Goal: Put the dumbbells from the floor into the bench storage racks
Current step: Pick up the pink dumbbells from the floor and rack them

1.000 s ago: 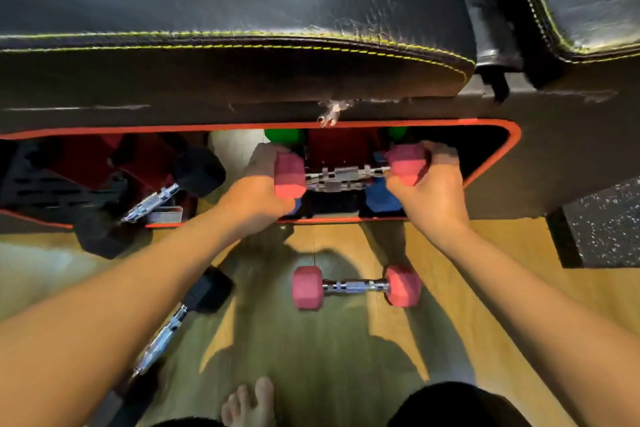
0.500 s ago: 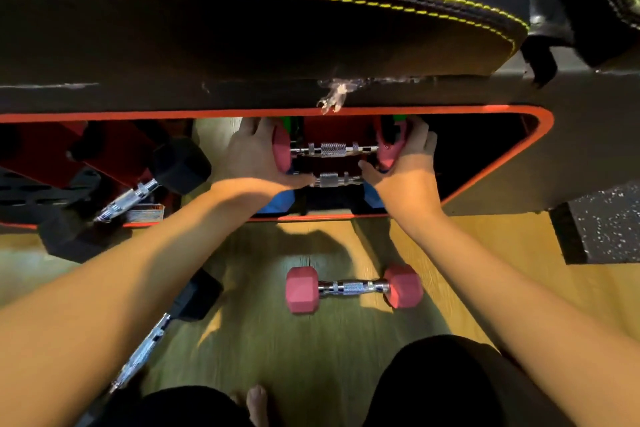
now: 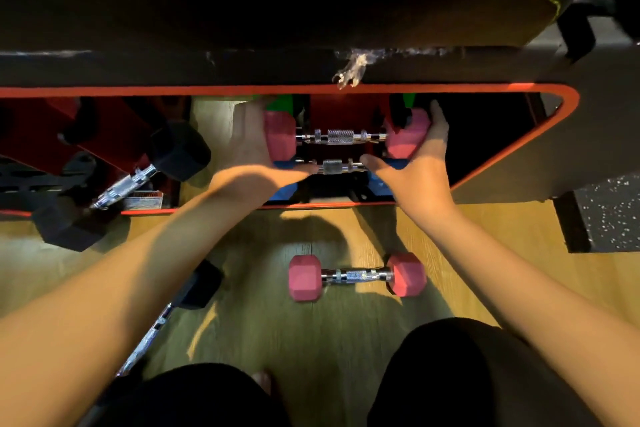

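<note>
**Pink dumbbell seated deeper in the bench rack, both hands on its heads**

The black padded bench (image 3: 277, 10) fills the upper half of the frame and looms larger than half a second ago, its yellow stitching now pushed to the upper right corner. Below it the orange-rimmed storage opening (image 3: 568, 104) runs across the middle. The wooden floor (image 3: 346, 340) takes the lower half, with a speckled black mat (image 3: 609, 211) at the right edge.

Since the earlier frame the pink dumbbell in the rack (image 3: 341, 137) sits a little further in, at centre frame, its handle level above the chrome handle of a blue dumbbell (image 3: 332, 166). The left hand (image 3: 252, 149) cups its left head with fingers spread; the right hand (image 3: 415, 163) cups its right head, fingers extended upward. Both grip is loose rather than clenched.

A black dumbbell (image 3: 128, 184) leans tilted in the opening at left. Another black dumbbell (image 3: 166, 315) lies on the floor at lower left. A second pink dumbbell (image 3: 356, 276) lies on the floor at lower centre, where it was before.
</note>
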`<state>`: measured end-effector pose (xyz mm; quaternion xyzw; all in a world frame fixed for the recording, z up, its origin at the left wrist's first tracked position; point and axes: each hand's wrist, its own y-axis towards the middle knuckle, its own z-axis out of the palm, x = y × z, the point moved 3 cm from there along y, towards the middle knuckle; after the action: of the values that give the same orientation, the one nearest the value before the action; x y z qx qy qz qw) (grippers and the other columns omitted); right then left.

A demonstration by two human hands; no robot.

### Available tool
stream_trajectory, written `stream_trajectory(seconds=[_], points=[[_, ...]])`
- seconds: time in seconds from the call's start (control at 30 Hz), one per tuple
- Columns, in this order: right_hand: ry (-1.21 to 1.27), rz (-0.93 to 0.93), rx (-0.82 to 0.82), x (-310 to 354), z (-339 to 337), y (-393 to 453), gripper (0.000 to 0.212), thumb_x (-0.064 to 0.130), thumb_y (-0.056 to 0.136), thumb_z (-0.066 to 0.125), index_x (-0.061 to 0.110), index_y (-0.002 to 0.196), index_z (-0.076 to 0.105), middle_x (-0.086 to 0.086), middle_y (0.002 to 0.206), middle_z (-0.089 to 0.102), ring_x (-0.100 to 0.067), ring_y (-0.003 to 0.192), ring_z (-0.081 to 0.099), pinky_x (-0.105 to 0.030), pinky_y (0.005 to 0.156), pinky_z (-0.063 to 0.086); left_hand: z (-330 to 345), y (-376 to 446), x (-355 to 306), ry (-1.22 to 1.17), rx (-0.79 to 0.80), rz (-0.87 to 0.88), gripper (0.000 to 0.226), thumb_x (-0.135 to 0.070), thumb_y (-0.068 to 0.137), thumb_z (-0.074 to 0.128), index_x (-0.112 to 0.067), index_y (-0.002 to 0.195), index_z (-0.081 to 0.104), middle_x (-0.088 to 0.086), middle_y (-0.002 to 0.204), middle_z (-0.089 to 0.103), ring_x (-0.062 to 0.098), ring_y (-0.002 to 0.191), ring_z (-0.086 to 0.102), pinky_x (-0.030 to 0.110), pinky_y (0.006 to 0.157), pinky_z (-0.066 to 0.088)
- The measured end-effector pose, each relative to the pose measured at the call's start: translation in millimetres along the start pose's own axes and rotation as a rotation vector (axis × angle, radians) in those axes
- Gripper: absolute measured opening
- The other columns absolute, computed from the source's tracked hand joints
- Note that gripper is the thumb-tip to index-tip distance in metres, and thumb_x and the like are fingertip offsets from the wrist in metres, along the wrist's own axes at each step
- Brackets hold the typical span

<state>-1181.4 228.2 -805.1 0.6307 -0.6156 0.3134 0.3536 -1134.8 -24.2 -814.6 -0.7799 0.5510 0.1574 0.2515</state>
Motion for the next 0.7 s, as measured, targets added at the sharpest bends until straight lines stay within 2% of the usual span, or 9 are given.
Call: stream_trajectory(seconds=[0.03, 0.1, 0.17, 0.23, 0.3, 0.37, 0.47, 0.6, 0.7], points=[[0.067, 0.032, 0.006, -6.2, 0.7, -4.6, 0.115, 0.035, 0.064, 0.088, 0.013, 0.152, 0.016, -0.005, 0.144, 0.039, -0.015, 0.135, 0.041, -0.035, 0.115, 0.035, 5.4, -6.0, 8.1, 0.004, 0.051, -0.077, 0.068, -0.088, 0.052, 0.06, -0.028, 0.082, 0.05, -0.008, 0.064, 0.042, 0.024, 0.078, 0.063, 0.028, 0.067, 0.048], [0.052, 0.073, 0.009, -24.8, 1.9, -22.9, 0.107, 0.048, 0.066, 0.083, 0.014, 0.147, 0.023, -0.003, 0.136, 0.044, -0.016, 0.127, 0.047, -0.04, 0.107, 0.044, 16.4, -20.6, 21.5, -0.065, -0.012, -0.061, 0.082, -0.092, 0.05, 0.055, -0.013, 0.07, 0.047, -0.009, 0.058, 0.045, 0.006, 0.059, 0.057, 0.021, 0.053, 0.046], [-0.12, 0.042, 0.037, -45.5, -1.1, -48.3, 0.089, 0.066, 0.068, 0.071, 0.02, 0.136, 0.034, 0.006, 0.125, 0.04, -0.01, 0.118, 0.044, -0.03, 0.099, 0.045, 30.4, -43.0, 31.6, -0.233, -0.101, 0.019, 0.078, -0.086, 0.057, 0.061, -0.018, 0.095, 0.058, -0.006, 0.084, 0.064, 0.005, 0.077, 0.063, 0.027, 0.068, 0.055], [-0.307, -0.004, 0.16, -66.3, -4.6, -71.2, 0.084, 0.073, 0.07, 0.061, 0.021, 0.132, 0.039, 0.007, 0.121, 0.039, -0.009, 0.114, 0.041, -0.02, 0.093, 0.037, 43.4, -66.6, 39.4, -0.217, -0.156, 0.097, 0.086, -0.076, 0.062, 0.066, -0.02, 0.122, 0.042, 0.001, 0.117, 0.055, 0.016, 0.105, 0.057, 0.031, 0.087, 0.049], [-0.551, -0.021, 0.376, -86.3, -6.8, -90.3, 0.088, 0.078, 0.067, 0.056, 0.02, 0.132, 0.043, 0.0, 0.122, 0.045, -0.02, 0.114, 0.043, -0.03, 0.091, 0.04, 63.2, -86.3, 44.7, -0.069, -0.033, 0.19, 0.093, -0.077, 0.06, 0.064, -0.021, 0.128, 0.036, 0.004, 0.124, 0.043, 0.021, 0.11, 0.051, 0.034, 0.086, 0.047], [-0.784, -0.002, 0.602, -102.4, -8.2, -108.1, 0.096, 0.083, 0.063, 0.056, 0.021, 0.135, 0.038, -0.004, 0.125, 0.043, -0.026, 0.113, 0.046, -0.04, 0.091, 0.047, 87.4, -106.7, 46.0, 0.127, 0.224, 0.272, 0.098, -0.081, 0.053, 0.062, -0.023, 0.129, 0.039, 0.002, 0.125, 0.039, 0.023, 0.109, 0.052, 0.038, 0.084, 0.049], [-0.891, 0.075, 0.742, -113.9, -8.5, -128.2, 0.085, 0.069, 0.067, 0.069, 0.028, 0.13, 0.031, -0.003, 0.123, 0.04, -0.026, 0.104, 0.052, -0.042, 0.082, 0.054, 117.6, -122.3, 50.5, 0.33, 0.393, 0.36, 0.099, -0.072, 0.057, 0.072, -0.026, 0.136, 0.034, 0.001, 0.129, 0.039, 0.023, 0.109, 0.052, 0.041, 0.084, 0.051], [-0.716, 0.176, 0.705, -114.0, -4.7, -128.7, 0.059, 0.032, 0.075, 0.074, 0.027, 0.123, 0.039, -0.003, 0.118, 0.04, -0.022, 0.098, 0.055, -0.04, 0.085, 0.055, 127.7, -117.3, 49.5, 0.294, 0.42, 0.305, 0.088, -0.05, 0.066, 0.079, -0.03, 0.136, 0.03, 0.0, 0.132, 0.043, 0.024, 0.11, 0.053, 0.038, 0.08, 0.052], [-0.644, 0.152, 0.674, -111.1, -7.8, -128.3, 0.044, 0.028, 0.079, 0.068, 0.029, 0.116, 0.045, 0.002, 0.11, 0.042, -0.016, 0.092, 0.056, -0.037, 0.083, 0.056, 123.9, -112.0, 45.4, 0.257, 0.467, 0.284, 0.086, -0.043, 0.063, 0.082, -0.028, 0.134, 0.034, 0.0, 0.129, 0.047, 0.023, 0.108, 0.053, 0.034, 0.079, 0.049]])
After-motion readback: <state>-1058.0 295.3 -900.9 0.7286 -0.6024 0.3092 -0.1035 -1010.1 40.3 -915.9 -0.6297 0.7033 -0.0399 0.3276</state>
